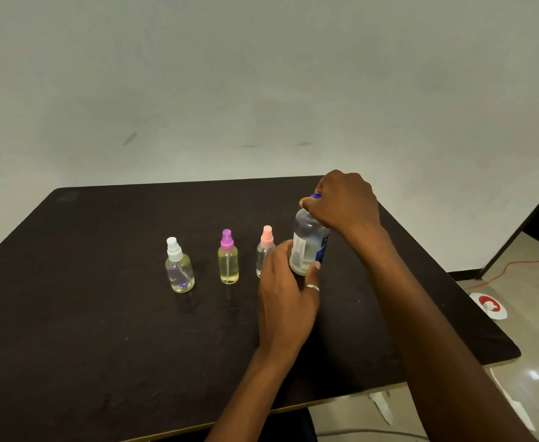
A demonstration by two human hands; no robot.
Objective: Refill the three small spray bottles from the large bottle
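Observation:
Three small spray bottles stand in a row on the dark table [102, 314]: one with a white cap [179, 266] at the left, one with a purple cap [228, 258] in the middle, and one with a pink cap [265, 247] at the right. The large clear bottle [308, 244] with a blue and white label stands just right of the pink-capped one. My left hand [285, 295], wearing a ring, grips its lower body. My right hand [344, 202] grips its blue cap from above, hiding most of the cap.
A plain wall rises behind the table. On the floor to the right lie a red and white round object [490, 305] and an orange cable [517, 266]. White paper scraps lie near the table's front right corner.

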